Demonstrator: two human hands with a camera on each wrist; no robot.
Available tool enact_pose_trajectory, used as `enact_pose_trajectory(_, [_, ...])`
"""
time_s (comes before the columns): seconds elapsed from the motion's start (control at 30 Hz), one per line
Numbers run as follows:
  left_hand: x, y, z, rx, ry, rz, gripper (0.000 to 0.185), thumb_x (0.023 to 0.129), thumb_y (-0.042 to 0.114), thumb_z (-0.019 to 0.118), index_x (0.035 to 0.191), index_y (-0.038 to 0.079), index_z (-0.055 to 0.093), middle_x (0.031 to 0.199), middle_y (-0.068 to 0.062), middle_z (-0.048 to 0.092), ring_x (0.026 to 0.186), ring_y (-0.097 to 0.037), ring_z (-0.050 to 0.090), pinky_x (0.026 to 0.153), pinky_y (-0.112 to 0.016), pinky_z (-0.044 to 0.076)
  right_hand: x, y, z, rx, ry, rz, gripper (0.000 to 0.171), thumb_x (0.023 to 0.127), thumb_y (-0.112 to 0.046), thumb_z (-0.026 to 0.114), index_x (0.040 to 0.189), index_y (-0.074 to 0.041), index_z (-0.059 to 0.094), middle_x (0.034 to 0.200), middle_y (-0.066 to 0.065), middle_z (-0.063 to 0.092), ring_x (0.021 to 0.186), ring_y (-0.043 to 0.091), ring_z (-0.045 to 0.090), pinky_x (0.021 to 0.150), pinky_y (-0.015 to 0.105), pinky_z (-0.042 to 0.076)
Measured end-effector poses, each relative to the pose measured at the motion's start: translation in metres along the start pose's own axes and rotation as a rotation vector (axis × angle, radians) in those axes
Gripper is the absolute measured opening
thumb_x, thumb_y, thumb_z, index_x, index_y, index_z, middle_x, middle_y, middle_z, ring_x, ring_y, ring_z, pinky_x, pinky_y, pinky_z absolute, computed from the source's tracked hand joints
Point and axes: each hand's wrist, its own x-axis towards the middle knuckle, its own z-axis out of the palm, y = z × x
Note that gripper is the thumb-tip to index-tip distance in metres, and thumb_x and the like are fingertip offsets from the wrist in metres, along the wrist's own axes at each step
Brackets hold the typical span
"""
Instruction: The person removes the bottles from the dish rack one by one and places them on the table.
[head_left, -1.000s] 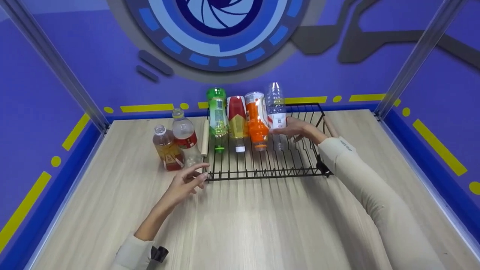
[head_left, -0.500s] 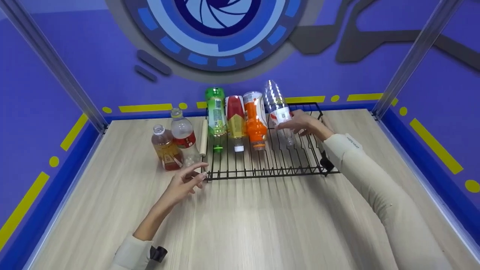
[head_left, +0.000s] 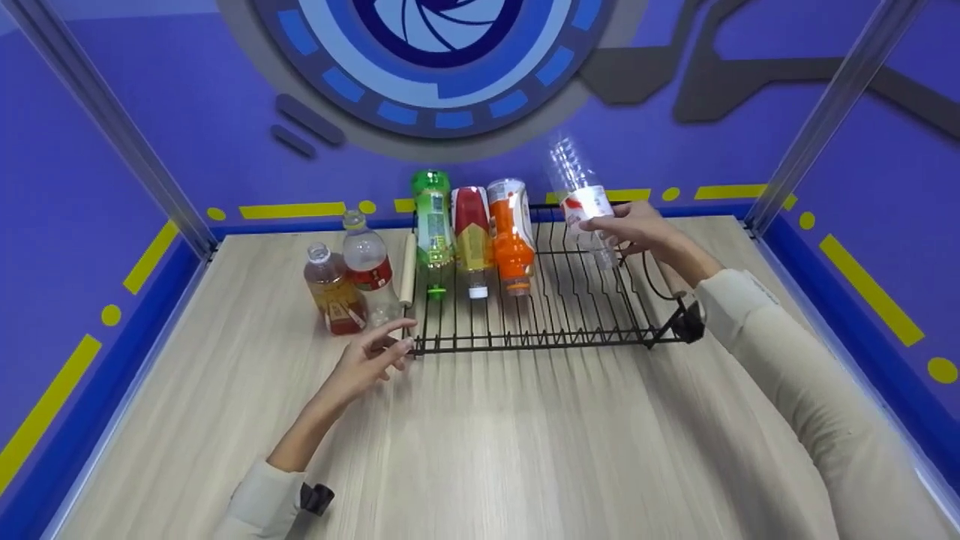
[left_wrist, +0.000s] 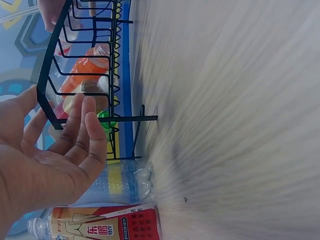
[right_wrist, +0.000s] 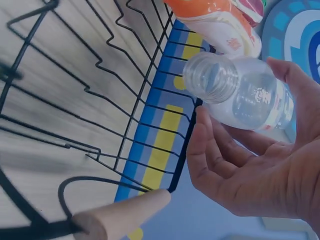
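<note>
My right grip [head_left: 641, 229] clasped one clear, ribbed plastic bottle [head_left: 589, 202], tilted neck-down, over the right half of the black wire rack [head_left: 540, 346]. My left grip [head_left: 367, 364], fingers loosely bent, was at its front-left corner. Rack contents, 3: green bottle [head_left: 433, 225], red-and-gold bottle [head_left: 472, 229], orange bottle [head_left: 513, 236]. Upright on woodgrain worktop [head_left: 465, 450], 2: amber-labelled bottle [head_left: 336, 296], red-labelled bottle [head_left: 370, 274].

Pale glare lights the head view's table [head_left: 480, 457]; the 2 wrist views look hazy.

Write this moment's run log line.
right hand: holds clear bottle; in rack: green bottle, red bottle, orange bottle; on table: red-label bottle, amber bottle; left hand: at rack's near left corner
</note>
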Motion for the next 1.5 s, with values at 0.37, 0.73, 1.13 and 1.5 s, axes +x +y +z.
enact_pose_trajectory(0.37, [0.0, -0.002, 0.0, 0.006, -0.005, 0.002, 0.041, 0.104, 0.024, 0.061, 0.143, 0.013, 0.058, 0.094, -0.007, 0.07, 0.086, -0.023, 0.066, 0.068, -0.032, 0.055, -0.032, 0.013, -0.005, 0.16, -0.183, -0.107, 0.066, 0.1, -0.039, 0.064, 0.151, -0.003, 0.044, 0.117, 0.0, 0.069, 0.101, 0.013, 0.064, 0.089, 0.029, 0.054])
enact_pose_trajectory(0.73, [0.002, 0.0, -0.001, 0.003, -0.002, -0.016, 0.042, 0.104, 0.026, 0.061, 0.144, 0.014, 0.058, 0.106, -0.017, 0.07, 0.088, -0.022, 0.067, 0.072, -0.036, 0.056, -0.06, 0.011, 0.006, 0.081, -0.261, -0.206, 0.063, 0.095, -0.032, 0.072, 0.151, -0.014, 0.048, 0.126, 0.01, 0.062, 0.101, 0.018, 0.061, 0.082, 0.028, 0.051])
enact_pose_trajectory(1.13, [0.002, 0.001, 0.002, -0.009, -0.009, -0.028, 0.043, 0.104, 0.026, 0.06, 0.145, 0.014, 0.056, 0.101, -0.009, 0.07, 0.087, -0.02, 0.066, 0.073, -0.035, 0.056, -0.082, 0.017, 0.026, -0.148, -0.375, -0.275, 0.073, 0.082, -0.025, 0.084, 0.147, -0.01, 0.053, 0.12, 0.013, 0.063, 0.109, 0.027, 0.057, 0.092, 0.036, 0.052])
enact_pose_trajectory(1.5, [-0.007, 0.023, -0.015, 0.111, -0.068, -0.048, 0.048, 0.103, 0.03, 0.062, 0.148, 0.015, 0.054, 0.116, -0.017, 0.07, 0.092, -0.021, 0.065, 0.077, -0.032, 0.054, -0.097, 0.018, 0.039, -0.247, -0.465, -0.368, 0.07, 0.082, -0.025, 0.085, 0.145, -0.009, 0.057, 0.12, 0.011, 0.066, 0.109, 0.026, 0.055, 0.087, 0.033, 0.05])
